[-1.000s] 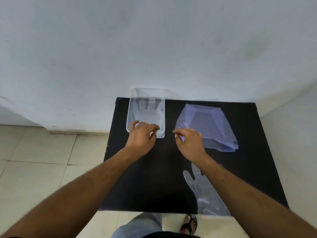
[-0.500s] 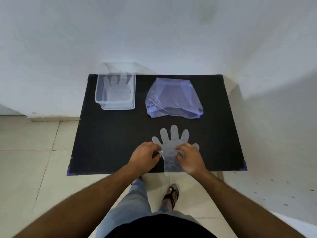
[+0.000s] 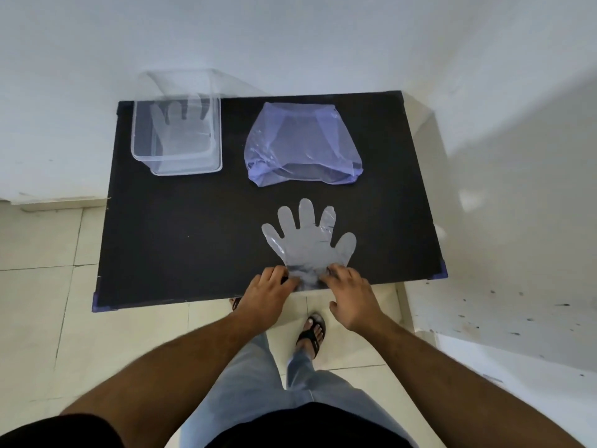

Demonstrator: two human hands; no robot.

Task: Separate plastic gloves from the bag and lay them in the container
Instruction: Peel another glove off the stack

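We stand at a black table (image 3: 193, 234) set against a white wall, looking down at our two hands; a clear plastic glove (image 3: 308, 242) lies flat on the near right part of the table, its five fingers spread and pointing to the far side, its cuff at the near edge; our left hand (image 3: 266, 294) and our right hand (image 3: 350, 295) meet at that cuff, one on each side, fingertips pinched on the thin film, which wrinkles between them; the rest of each hand is loosely curled, and the right thumb sticks out toward us, off the glove. Beyond the glove, well apart from it, a pale purple plastic bag (image 3: 303, 145) rests on the far right part of the table, its mouth facing us; at the far left a clear plastic container (image 3: 176, 163) stands upright, just beside the wall, with another clear glove (image 3: 181, 127) lying flat inside it.
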